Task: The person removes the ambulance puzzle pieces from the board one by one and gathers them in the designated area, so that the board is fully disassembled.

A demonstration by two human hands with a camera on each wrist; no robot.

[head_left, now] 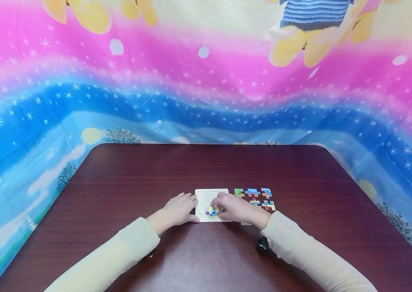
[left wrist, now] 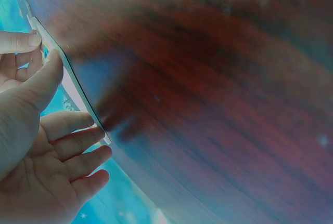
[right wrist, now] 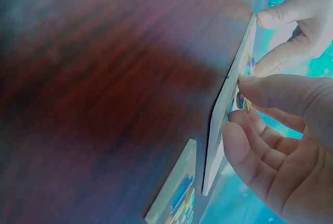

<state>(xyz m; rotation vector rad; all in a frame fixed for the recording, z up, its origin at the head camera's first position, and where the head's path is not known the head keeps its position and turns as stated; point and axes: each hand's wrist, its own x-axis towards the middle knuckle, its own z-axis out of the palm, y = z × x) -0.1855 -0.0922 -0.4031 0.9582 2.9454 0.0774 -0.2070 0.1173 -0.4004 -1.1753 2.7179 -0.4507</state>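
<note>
The right hand [head_left: 240,209] is down over the near right part of the white puzzle tray [head_left: 206,195], its fingertips curled in and pinching a small colourful puzzle piece [head_left: 213,211] that sits directly under them, on the tray's near edge. From the right wrist view the thumb and forefinger close on that piece against the tray [right wrist: 229,99], while the other fingers hang loosely bent below.

On the other side, the left hand [head_left: 176,209] lies flat on the table [head_left: 125,178], fingers straight and relaxed, holding nothing; its fingertips and thumb press against the tray's left edge. The left wrist view shows that thumb [left wrist: 39,81] lying along the tray's thin rim [left wrist: 73,86].

Just beyond the right hand's knuckles, to its outer side, the loose pieces [head_left: 255,198] lie in a small cluster, close together but apart from the tray. One of them shows edge-on [right wrist: 174,193] near the right wrist camera.

Both hands work close to the near edge of the table. There is broad open room ahead of the fingers and out to both sides.

The tray is a thin, flat, pale square with rounded corners. The pieces are flat, knobbed and brightly printed. The table is dark reddish wood grain, smooth and glossy. Behind it hangs a printed cloth [head_left: 206,93], pink and blue with white stars.
</note>
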